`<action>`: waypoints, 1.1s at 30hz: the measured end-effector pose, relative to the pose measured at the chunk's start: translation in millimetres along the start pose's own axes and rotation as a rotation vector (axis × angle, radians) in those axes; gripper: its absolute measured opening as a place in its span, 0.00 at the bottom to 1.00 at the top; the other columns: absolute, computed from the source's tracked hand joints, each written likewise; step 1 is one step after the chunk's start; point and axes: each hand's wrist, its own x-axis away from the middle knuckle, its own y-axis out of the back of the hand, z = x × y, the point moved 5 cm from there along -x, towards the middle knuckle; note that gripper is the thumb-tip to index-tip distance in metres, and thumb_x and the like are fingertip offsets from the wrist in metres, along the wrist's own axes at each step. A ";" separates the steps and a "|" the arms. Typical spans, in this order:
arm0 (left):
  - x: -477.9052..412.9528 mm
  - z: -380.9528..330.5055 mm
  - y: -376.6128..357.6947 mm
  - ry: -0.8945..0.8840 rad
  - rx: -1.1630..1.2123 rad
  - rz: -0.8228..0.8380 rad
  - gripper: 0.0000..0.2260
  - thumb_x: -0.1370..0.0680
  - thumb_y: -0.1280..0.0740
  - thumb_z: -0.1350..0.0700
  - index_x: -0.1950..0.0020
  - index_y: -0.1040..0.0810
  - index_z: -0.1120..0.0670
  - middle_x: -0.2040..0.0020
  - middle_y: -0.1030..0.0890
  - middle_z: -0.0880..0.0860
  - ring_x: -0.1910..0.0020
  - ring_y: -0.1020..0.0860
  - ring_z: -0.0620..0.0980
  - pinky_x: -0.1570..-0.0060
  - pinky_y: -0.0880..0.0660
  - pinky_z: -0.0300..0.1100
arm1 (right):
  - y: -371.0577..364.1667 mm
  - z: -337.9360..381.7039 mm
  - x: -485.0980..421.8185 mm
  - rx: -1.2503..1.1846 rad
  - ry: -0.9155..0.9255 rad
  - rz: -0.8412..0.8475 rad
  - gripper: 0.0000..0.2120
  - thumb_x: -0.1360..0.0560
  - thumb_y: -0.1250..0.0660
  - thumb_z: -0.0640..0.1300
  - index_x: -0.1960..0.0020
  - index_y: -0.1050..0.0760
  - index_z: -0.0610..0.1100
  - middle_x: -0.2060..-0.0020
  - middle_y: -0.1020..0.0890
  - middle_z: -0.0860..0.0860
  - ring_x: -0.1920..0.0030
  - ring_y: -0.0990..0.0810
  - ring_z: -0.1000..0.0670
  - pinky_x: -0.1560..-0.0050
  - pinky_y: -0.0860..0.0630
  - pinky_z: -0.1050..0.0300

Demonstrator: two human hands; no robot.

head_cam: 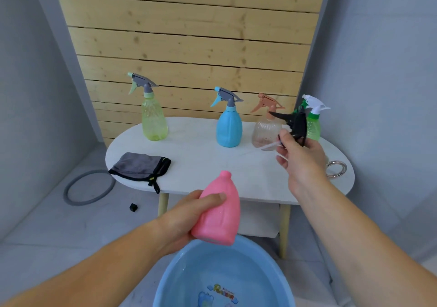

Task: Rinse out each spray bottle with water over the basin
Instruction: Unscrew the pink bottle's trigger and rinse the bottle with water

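Note:
My left hand (pixel 186 216) grips a pink bottle (pixel 220 212) with its spray head off, held upright above the far rim of the blue basin (pixel 170 280), which holds water. My right hand (pixel 300 157) is raised over the table's right side and holds the black spray head (pixel 294 123) with its thin dip tube trailing left. On the white oval table (pixel 201 157) stand a yellow-green bottle (pixel 153 119), a blue bottle (pixel 229 127), a clear bottle with an orange head (pixel 264 134) and a green bottle with a white head (pixel 313 122).
A folded grey cloth (pixel 142 167) lies on the table's left part. A metal ring (pixel 335 169) sits at the right edge. A grey hoop (pixel 88 188) and a small black cube (pixel 133 207) lie on the floor to the left. A slatted wood wall stands behind.

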 end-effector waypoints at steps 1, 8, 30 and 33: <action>-2.0 2.9 7.7 -0.002 -0.013 -0.059 0.35 0.35 0.20 0.46 0.31 0.25 0.54 0.42 0.14 0.58 0.46 0.14 0.58 0.52 0.17 0.50 | 2.4 -1.8 -4.2 0.018 0.012 -0.040 0.22 0.28 0.24 0.48 0.39 0.25 0.41 0.53 0.15 0.47 0.63 0.18 0.56 0.61 0.20 0.60; 4.3 7.0 24.7 0.003 -0.108 -0.150 0.29 0.32 0.20 0.45 0.35 0.24 0.50 0.41 0.15 0.55 0.46 0.14 0.56 0.57 0.17 0.46 | -20.2 -69.0 -15.8 0.036 -0.200 0.025 0.19 0.31 0.21 0.44 0.48 0.24 0.36 0.60 0.18 0.43 0.67 0.21 0.51 0.63 0.19 0.58; 4.5 4.1 7.3 -0.080 -0.287 -0.062 0.31 0.36 0.22 0.43 0.36 0.24 0.48 0.41 0.17 0.52 0.44 0.16 0.53 0.49 0.16 0.46 | -12.4 -77.6 -10.1 0.893 -0.172 0.252 0.16 0.20 0.39 0.49 0.57 0.26 0.36 0.67 0.15 0.41 0.74 0.19 0.43 0.73 0.24 0.57; 2.4 4.7 1.9 -0.088 -0.304 -0.056 0.30 0.36 0.21 0.42 0.37 0.24 0.48 0.41 0.17 0.52 0.44 0.15 0.52 0.47 0.16 0.49 | -4.9 -50.7 -12.1 1.037 0.005 0.226 0.17 0.21 0.40 0.52 0.58 0.23 0.39 0.68 0.15 0.47 0.71 0.17 0.44 0.69 0.19 0.53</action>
